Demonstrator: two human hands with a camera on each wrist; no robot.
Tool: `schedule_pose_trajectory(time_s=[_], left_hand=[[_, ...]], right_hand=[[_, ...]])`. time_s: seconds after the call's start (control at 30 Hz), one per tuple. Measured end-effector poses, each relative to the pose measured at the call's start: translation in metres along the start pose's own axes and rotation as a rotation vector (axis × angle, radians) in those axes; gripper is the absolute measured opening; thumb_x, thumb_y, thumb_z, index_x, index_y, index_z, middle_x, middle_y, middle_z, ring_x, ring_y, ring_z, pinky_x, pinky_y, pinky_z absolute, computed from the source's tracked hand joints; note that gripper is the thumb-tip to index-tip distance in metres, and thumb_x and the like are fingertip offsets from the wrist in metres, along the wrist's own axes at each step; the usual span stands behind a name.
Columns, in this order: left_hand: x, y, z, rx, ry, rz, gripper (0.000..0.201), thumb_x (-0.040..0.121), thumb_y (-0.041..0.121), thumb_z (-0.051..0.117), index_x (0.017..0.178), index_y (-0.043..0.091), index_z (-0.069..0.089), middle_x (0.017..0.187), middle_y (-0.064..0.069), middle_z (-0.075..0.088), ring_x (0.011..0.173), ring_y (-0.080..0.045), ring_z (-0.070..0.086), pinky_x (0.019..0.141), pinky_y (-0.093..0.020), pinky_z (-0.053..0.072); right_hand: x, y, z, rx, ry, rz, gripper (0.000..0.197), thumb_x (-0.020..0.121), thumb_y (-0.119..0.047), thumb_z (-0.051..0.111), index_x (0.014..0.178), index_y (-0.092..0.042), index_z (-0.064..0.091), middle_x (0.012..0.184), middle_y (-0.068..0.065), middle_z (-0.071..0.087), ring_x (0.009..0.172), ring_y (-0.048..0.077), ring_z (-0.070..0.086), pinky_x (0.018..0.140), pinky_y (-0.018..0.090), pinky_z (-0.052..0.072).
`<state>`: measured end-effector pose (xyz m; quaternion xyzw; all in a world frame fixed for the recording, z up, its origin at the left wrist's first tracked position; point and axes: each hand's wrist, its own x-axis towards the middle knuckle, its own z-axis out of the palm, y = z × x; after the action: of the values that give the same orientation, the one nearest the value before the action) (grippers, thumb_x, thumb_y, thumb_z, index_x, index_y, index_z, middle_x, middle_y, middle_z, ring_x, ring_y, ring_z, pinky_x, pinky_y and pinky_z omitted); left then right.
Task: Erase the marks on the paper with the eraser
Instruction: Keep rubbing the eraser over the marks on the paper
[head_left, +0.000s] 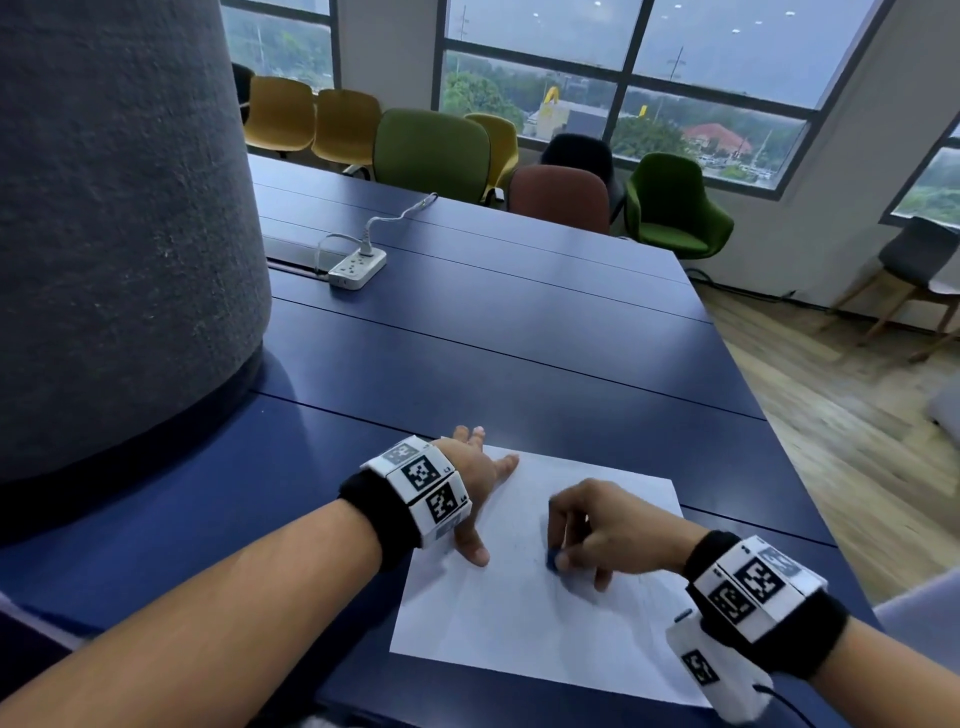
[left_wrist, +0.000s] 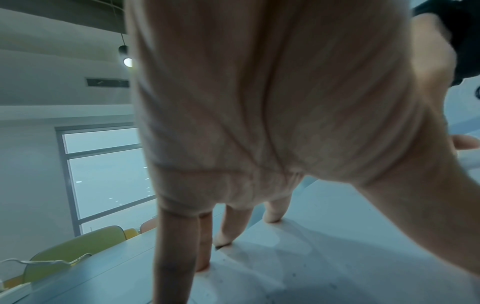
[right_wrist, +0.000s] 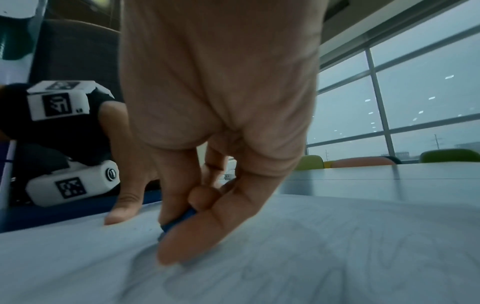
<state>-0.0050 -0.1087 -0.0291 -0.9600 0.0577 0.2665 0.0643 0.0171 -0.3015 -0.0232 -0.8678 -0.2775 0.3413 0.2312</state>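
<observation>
A white sheet of paper lies on the blue table near its front edge, with faint pencil marks across it. My right hand pinches a small blue eraser and presses it onto the middle of the sheet; the eraser shows between thumb and fingers in the right wrist view. My left hand lies spread with straight fingers on the paper's far left corner, holding it flat.
A large grey felt-covered column stands on the table at the left. A white power strip with a cable sits further back. Coloured chairs line the far side below the windows. The table's right edge drops to wooden floor.
</observation>
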Motion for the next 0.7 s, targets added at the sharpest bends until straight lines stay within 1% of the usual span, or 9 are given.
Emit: schedule_pose_trajectory(time_s=[0.07,0.17,0.23,0.3,0.33,0.47,0.5,0.63,0.7], left_hand=[[0.001,0.000,0.000,0.010,0.005,-0.001,0.131,0.065,0.059,0.081,0.155,0.033,-0.010,0.162,-0.018,-0.009,0.149,-0.037,-0.001,0.113,-0.053,0.023],[0.000,0.000,0.000,0.013,0.004,-0.002,0.131,0.065,0.059,0.081,0.155,0.032,-0.010,0.162,-0.018,-0.009,0.148,-0.037,-0.001,0.113,-0.053,0.024],[0.001,0.000,0.000,0.012,0.003,0.000,0.131,0.065,0.059,0.081,0.155,0.032,-0.010,0.162,-0.018,-0.009,0.148,-0.037,-0.001,0.113,-0.053,0.024],[0.001,0.000,0.000,0.009,0.001,-0.001,0.131,0.065,0.059,0.081,0.154,0.033,-0.011,0.162,-0.017,-0.010,0.149,-0.037,-0.002,0.113,-0.053,0.023],[0.001,0.000,0.000,0.008,0.000,-0.003,0.131,0.065,0.059,0.081,0.154,0.033,-0.011,0.162,-0.017,-0.010,0.149,-0.037,-0.002,0.114,-0.053,0.023],[0.000,0.000,-0.001,0.008,0.002,-0.005,0.131,0.065,0.058,0.082,0.155,0.032,-0.010,0.162,-0.018,-0.010,0.149,-0.037,-0.001,0.113,-0.053,0.023],[0.000,0.000,-0.001,0.007,-0.002,-0.004,0.131,0.065,0.058,0.082,0.154,0.033,-0.011,0.162,-0.018,-0.011,0.149,-0.037,-0.002,0.114,-0.053,0.023],[0.001,-0.001,0.000,0.001,0.002,-0.004,0.132,0.065,0.058,0.082,0.154,0.033,-0.011,0.162,-0.018,-0.011,0.149,-0.037,-0.002,0.114,-0.052,0.023],[0.000,-0.001,0.000,0.004,0.003,-0.007,0.131,0.065,0.058,0.082,0.154,0.033,-0.011,0.161,-0.018,-0.011,0.149,-0.037,-0.003,0.114,-0.052,0.022]], right_hand=[[-0.002,0.001,0.001,0.028,0.018,-0.008,0.012,0.080,0.001,0.067,0.078,-0.011,0.062,0.084,0.013,0.073,0.064,0.022,0.065,0.056,0.034,0.059],[-0.013,0.000,0.009,-0.003,-0.224,0.000,0.016,0.079,0.003,0.064,0.079,-0.013,0.063,0.079,0.007,0.072,0.067,0.021,0.065,0.056,0.030,0.057],[-0.011,0.001,0.007,0.005,-0.156,0.015,0.014,0.079,0.003,0.063,0.079,-0.011,0.063,0.075,0.004,0.072,0.064,0.021,0.064,0.058,0.032,0.059],[-0.007,0.003,0.004,0.052,0.013,0.019,0.012,0.080,0.003,0.064,0.078,-0.009,0.062,0.078,0.013,0.072,0.061,0.021,0.064,0.060,0.036,0.061],[-0.007,0.003,0.004,0.066,0.034,0.017,0.012,0.080,0.002,0.064,0.077,-0.009,0.062,0.079,0.015,0.072,0.060,0.021,0.064,0.059,0.037,0.061],[-0.016,-0.001,0.009,0.023,-0.215,0.019,0.015,0.078,0.003,0.064,0.078,-0.012,0.063,0.080,0.007,0.072,0.067,0.022,0.064,0.060,0.033,0.059],[-0.014,-0.001,0.007,0.015,-0.197,0.027,0.015,0.078,0.003,0.064,0.078,-0.012,0.064,0.082,0.008,0.073,0.068,0.023,0.065,0.061,0.034,0.060],[0.001,0.004,-0.001,0.048,0.104,0.024,0.011,0.079,0.001,0.066,0.076,-0.009,0.063,0.083,0.016,0.073,0.060,0.024,0.065,0.060,0.039,0.061],[-0.001,0.004,0.001,0.048,-0.021,0.023,0.011,0.078,0.002,0.065,0.077,-0.008,0.063,0.081,0.016,0.072,0.061,0.022,0.065,0.059,0.037,0.061]])
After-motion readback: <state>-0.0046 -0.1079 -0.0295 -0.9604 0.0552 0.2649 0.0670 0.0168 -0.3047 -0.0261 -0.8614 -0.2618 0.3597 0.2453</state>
